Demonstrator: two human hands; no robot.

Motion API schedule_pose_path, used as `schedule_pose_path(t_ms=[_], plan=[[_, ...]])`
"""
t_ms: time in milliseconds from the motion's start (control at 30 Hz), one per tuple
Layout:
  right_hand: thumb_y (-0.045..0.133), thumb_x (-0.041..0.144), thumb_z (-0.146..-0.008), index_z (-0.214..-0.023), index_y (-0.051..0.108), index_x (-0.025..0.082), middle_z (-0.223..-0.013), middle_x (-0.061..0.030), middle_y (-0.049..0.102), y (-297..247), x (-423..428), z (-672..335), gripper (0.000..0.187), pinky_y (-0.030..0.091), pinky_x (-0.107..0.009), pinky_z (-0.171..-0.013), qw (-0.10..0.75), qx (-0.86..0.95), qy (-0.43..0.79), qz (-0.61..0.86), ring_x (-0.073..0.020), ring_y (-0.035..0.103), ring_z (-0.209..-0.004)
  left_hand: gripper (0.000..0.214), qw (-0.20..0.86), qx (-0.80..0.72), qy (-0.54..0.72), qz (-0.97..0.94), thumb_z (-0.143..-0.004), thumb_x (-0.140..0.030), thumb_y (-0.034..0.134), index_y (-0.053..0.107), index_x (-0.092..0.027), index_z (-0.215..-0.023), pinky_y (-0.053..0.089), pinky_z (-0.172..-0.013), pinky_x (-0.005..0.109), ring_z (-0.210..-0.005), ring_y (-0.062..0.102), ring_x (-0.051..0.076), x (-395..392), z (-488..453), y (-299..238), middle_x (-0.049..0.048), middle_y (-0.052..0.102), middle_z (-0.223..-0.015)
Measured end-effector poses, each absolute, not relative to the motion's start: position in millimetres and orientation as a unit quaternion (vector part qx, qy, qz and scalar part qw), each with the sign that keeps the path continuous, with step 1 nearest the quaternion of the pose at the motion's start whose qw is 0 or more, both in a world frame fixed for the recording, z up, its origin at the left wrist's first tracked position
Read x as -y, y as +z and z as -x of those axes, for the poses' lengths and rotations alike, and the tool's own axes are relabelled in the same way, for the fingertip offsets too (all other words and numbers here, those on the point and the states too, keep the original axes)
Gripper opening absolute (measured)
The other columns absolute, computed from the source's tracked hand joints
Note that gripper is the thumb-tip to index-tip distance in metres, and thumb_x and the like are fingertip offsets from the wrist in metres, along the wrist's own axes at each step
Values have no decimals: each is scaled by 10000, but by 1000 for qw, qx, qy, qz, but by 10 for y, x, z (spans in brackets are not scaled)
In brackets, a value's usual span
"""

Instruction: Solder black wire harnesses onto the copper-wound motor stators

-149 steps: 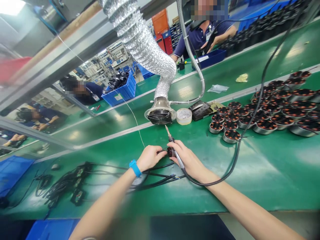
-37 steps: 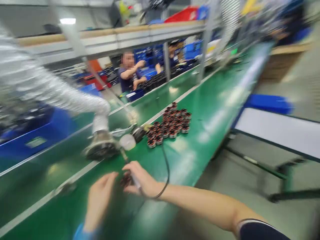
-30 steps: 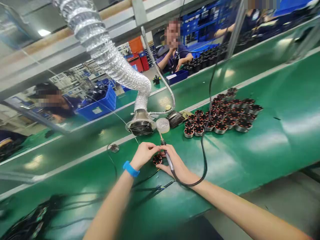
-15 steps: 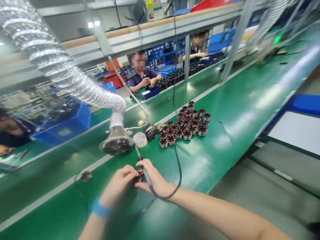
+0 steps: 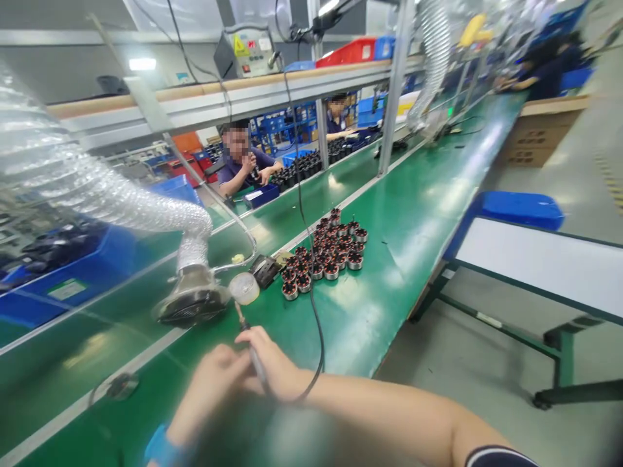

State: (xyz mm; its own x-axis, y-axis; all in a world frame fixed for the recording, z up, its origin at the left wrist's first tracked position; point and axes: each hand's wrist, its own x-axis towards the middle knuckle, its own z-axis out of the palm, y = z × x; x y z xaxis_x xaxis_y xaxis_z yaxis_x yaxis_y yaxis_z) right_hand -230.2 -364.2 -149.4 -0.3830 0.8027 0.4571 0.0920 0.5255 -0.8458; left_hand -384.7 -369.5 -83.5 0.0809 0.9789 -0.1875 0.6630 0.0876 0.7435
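Observation:
My right hand [image 5: 277, 370] is closed round a soldering iron [image 5: 249, 344], whose tip points up toward a white round container [image 5: 244, 287]. My left hand [image 5: 214, 386], with a blue wristband [image 5: 158, 447], sits right beside it with curled fingers; it is blurred, and what it holds is hidden between the two hands. The iron's black cable [image 5: 316, 324] loops off my right wrist and rises upward. Both hands rest low over the green conveyor table [image 5: 379, 311].
A silver fume duct [image 5: 121, 201] ends in a fan nozzle [image 5: 192, 305] just behind my hands. A cluster of several copper-wound motor stators [image 5: 326, 253] lies farther right. Other workers sit across the line. A blue-edged table [image 5: 535, 253] stands right of the floor gap.
My view has swung right and down, so my hands now sit lower and more blurred. They stay together with the iron; the small round part seen between them earlier is no longer visible.

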Motion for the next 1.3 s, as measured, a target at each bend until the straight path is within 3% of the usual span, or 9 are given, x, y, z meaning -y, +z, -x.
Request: schedule_pose_path(t_ms=[167,300,567,733,933,1100,1300], plan=[[766,107,-727,-1288,397,255,-1166,-56,443,-1527,3644,2331,688,492,-342,-888,499,730,368,287,-180,553,-985,433,349,-629,229,-656,-706,-564,685,669,-161,-548,437,-652,288,-679,575,184,3695,3840,-698,34,628,-660],[759,119,-753,-1304,394,270,-1226,-76,452,-1549,3625,2340,678,496,-386,-959,497,732,369,284,-207,566,-1065,475,366,-647,199,-639,-724,-585,675,651,-153,-531,368,-562,260,-602,507,146,3660,3898,-710,6,555,-550],[774,158,-748,-1303,401,273,-1267,-85,450,-1586,3613,2366,679,546,-421,-946,487,722,381,310,-198,652,-964,320,403,-655,198,-607,-675,-398,696,623,-140,-501,346,-534,246,-557,480,124,3651,3853,-697,-15,505,-486],[754,203,-783,-1300,402,277,-1271,-81,454,-1591,3613,2384,629,585,-397,-901,487,705,415,306,-189,685,-951,171,452,-621,198,-609,-683,-249,624,720,-131,-605,405,-564,235,-628,555,138,3647,3930,-624,11,615,-622],[761,315,-813,-1315,402,268,-1225,-93,524,-1605,3608,2379,619,596,-423,-912,473,699,440,308,-224,701,-990,141,505,-554,296,-593,-730,-193,656,773,-143,-790,514,-825,295,-850,649,179,3712,4160,-704,75,692,-927],[794,408,-780,-1297,418,246,-1160,-108,587,-1652,3569,2391,660,598,-467,-902,479,699,419,325,-255,715,-958,238,346,-628,377,-586,-907,-245,555,770,-147,-937,512,-819,288,-904,630,169,4123,4225,-825,105,634,-1087],[792,472,-769,-1274,419,240,-1133,-113,610,-1565,3565,2383,670,600,-471,-899,474,697,416,340,-254,719,-943,373,148,-666,378,-626,-1027,-324,382,702,-182,-1158,491,-822,292,-819,643,173,4522,4184,-961,72,695,-890]])
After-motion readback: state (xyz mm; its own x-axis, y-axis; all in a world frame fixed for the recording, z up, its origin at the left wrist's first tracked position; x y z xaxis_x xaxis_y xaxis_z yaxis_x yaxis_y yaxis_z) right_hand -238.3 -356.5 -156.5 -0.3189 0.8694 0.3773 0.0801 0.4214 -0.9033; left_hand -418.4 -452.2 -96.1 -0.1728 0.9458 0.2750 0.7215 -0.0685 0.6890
